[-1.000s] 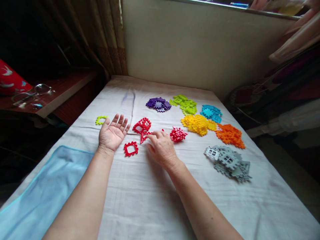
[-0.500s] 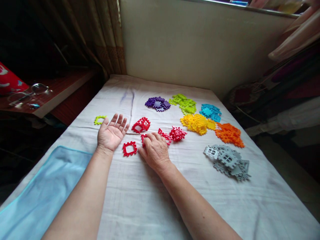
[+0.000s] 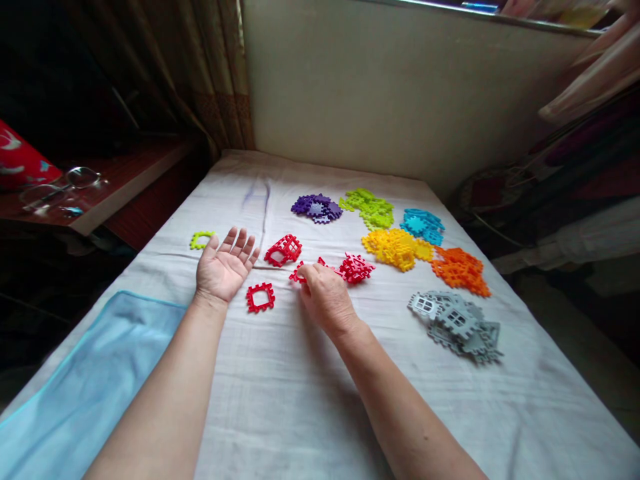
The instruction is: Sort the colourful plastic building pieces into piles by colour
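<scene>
My left hand (image 3: 225, 268) rests palm up on the bed sheet, fingers spread and nothing in it. Just behind its fingertips lies a lime green frame piece (image 3: 201, 240). My right hand (image 3: 325, 297) is closed in a pinch on a red interlocking building piece (image 3: 298, 273), partly hidden by the fingers. A flat red square frame (image 3: 260, 298) lies between the two hands. Farther back sits a red assembled piece (image 3: 283, 250) made of joined panels. To the right of my right hand is a small heap of red pieces (image 3: 357, 268).
Sorted heaps lie beyond: purple (image 3: 317, 208), lime green (image 3: 373, 210), blue (image 3: 423, 225), yellow (image 3: 395, 249), orange (image 3: 461, 271) and grey (image 3: 457, 323). A light blue cloth (image 3: 125, 373) covers the left front. Glasses (image 3: 83, 177) rest on a wooden desk (image 3: 150, 167).
My right hand has shifted slightly right and lifted into a pinch, with the red piece at its fingertips. My left hand stays in place.
</scene>
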`<state>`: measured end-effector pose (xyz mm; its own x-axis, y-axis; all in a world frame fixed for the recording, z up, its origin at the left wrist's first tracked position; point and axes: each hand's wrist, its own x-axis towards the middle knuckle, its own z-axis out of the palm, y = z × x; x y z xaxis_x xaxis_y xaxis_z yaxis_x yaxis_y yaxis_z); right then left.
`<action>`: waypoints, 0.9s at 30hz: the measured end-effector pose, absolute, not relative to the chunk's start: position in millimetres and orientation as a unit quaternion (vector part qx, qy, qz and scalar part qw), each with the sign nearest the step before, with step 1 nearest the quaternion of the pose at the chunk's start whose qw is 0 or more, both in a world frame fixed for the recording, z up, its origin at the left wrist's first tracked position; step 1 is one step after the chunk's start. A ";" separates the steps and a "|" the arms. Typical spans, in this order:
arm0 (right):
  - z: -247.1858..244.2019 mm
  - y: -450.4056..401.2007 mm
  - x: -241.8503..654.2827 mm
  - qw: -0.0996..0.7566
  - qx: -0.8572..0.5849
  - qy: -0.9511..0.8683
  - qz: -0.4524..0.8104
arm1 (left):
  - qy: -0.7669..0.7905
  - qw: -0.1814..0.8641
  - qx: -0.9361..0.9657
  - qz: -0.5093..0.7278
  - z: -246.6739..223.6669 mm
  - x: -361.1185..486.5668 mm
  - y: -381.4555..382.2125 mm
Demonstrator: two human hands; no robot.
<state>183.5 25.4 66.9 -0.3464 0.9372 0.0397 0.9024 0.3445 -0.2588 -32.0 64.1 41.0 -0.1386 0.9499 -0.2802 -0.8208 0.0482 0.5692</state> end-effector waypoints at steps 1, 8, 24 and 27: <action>69.6 27.4 188.8 0.108 -0.568 -0.811 0.093 | 0.323 0.648 0.099 0.682 41.4 -31.7 64.1; 73.0 43.9 226.8 0.168 -0.620 -0.763 0.070 | 0.321 0.650 0.100 0.681 41.2 -31.5 64.1; 80.2 31.2 210.2 0.093 -0.586 -0.802 0.068 | 0.324 0.649 0.105 0.681 40.7 -32.0 64.0; 70.4 20.6 186.7 0.097 -0.511 -0.849 0.092 | 0.319 0.651 0.112 0.680 39.5 -32.8 64.3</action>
<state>186.7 20.6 70.4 -0.4596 0.8853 0.0705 0.8496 0.4614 -0.2556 -32.8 64.3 39.5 -0.1282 0.9561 -0.2636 -0.8137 0.0505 0.5791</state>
